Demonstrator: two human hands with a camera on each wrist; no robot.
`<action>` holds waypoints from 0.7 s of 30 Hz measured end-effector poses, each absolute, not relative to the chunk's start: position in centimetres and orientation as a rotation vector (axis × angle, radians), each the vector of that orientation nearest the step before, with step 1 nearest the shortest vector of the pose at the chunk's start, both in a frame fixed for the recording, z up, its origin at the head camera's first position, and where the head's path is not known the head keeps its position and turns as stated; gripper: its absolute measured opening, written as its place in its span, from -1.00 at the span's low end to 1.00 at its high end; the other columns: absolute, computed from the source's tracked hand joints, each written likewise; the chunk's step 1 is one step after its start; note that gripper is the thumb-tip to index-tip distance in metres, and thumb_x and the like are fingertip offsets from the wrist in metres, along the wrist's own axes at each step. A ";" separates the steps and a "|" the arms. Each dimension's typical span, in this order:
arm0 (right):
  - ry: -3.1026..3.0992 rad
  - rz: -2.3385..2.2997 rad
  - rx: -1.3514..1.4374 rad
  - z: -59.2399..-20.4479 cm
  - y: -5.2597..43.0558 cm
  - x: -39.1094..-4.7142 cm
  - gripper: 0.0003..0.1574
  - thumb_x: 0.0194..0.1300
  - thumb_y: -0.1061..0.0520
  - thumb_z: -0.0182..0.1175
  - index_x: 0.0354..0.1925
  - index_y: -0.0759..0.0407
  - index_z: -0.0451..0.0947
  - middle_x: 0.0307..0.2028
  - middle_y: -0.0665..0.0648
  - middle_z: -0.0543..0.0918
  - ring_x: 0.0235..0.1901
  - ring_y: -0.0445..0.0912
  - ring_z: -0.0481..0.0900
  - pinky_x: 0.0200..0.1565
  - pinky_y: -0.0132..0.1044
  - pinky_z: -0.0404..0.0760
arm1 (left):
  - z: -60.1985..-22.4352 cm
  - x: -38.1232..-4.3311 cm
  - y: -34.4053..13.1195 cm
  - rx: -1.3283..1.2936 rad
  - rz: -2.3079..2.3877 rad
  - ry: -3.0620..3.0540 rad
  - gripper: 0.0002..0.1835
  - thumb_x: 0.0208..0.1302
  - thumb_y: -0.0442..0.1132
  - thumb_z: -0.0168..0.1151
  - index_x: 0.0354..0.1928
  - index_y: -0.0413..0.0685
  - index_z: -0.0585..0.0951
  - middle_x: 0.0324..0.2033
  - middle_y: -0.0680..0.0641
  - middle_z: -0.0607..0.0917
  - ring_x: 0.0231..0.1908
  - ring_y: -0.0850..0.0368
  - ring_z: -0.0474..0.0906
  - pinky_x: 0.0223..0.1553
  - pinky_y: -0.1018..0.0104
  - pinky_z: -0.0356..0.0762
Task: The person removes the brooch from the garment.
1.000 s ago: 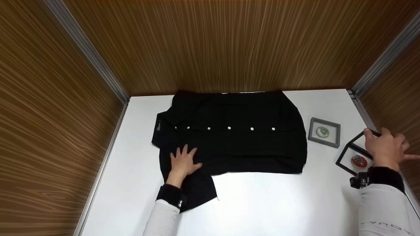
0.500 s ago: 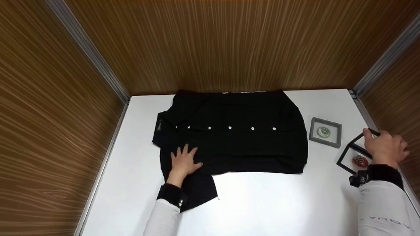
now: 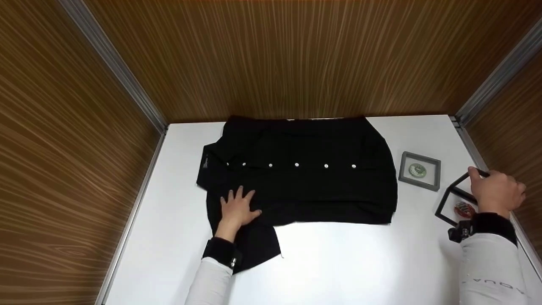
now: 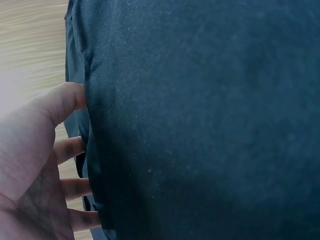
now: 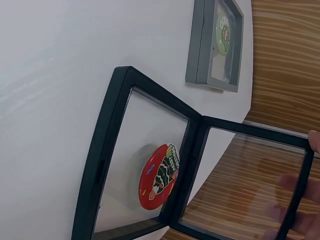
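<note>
A black shirt [image 3: 322, 188] with white buttons lies on the white table, its collar to the left. My left hand [image 3: 235, 212] rests on the shirt near the sleeve, fingers spread. In the left wrist view, dark cloth [image 4: 200, 100] hides its fingertips. At the right, my right hand [image 3: 497, 192] pinches the outer edge of the raised lid of a black-framed display case [image 5: 112, 110]. The right wrist view shows the thumb on the lid's rim and fingers behind its clear film. Inside the case's lower half is a round red badge [image 5: 160, 177] with a tree picture.
A grey-framed display case [image 3: 418, 185] holding a green round badge [image 3: 417, 170] lies between the shirt and the black case. Wood-patterned panels [image 3: 296, 59] wall the table at the back and both sides, the right one close to my right hand.
An outstretched finger of my right hand has curled in. The right hand and the lid have shifted slightly down and left. My left hand and the shirt look the same.
</note>
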State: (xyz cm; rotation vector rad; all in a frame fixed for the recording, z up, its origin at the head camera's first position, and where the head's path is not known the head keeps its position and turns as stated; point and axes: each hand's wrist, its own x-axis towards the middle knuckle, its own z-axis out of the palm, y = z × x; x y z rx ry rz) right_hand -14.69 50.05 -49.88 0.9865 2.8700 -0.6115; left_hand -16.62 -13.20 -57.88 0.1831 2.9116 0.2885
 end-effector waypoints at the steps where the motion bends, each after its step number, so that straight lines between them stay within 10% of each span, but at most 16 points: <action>1: 2.866 -0.620 0.994 -49.8 50.0 -14.6 0.07 0.39 -0.45 -0.26 0.37 0.42 0.21 0.21 0.73 0.20 0.25 0.58 0.02 0.21 0.35 0.09 | -57.9 -16.6 -13.2 0.183 0.294 2.911 -0.21 0.17 0.23 0.32 0.41 0.13 0.39 0.41 -0.25 0.24 0.37 -0.39 0.10 0.27 -0.40 0.05; 12: 2.982 -0.699 1.109 -50.8 48.9 -13.0 -0.08 0.35 -0.41 -0.06 0.32 0.26 0.37 0.22 0.62 0.29 0.23 0.53 0.14 0.19 0.29 0.16 | -58.1 -16.6 -13.2 0.183 0.287 2.916 -0.21 0.17 0.24 0.31 0.41 0.15 0.39 0.42 -0.25 0.23 0.38 -0.39 0.09 0.28 -0.40 0.05; 21: 2.948 -0.669 1.073 -51.0 49.5 -13.0 0.08 0.27 -0.48 -0.03 0.26 0.43 0.37 0.14 0.65 0.37 0.19 0.51 0.15 -0.23 0.27 0.36 | -58.1 -16.6 -13.3 0.196 0.289 2.922 -0.21 0.17 0.24 0.31 0.41 0.15 0.39 0.42 -0.25 0.24 0.37 -0.39 0.10 0.27 -0.40 0.05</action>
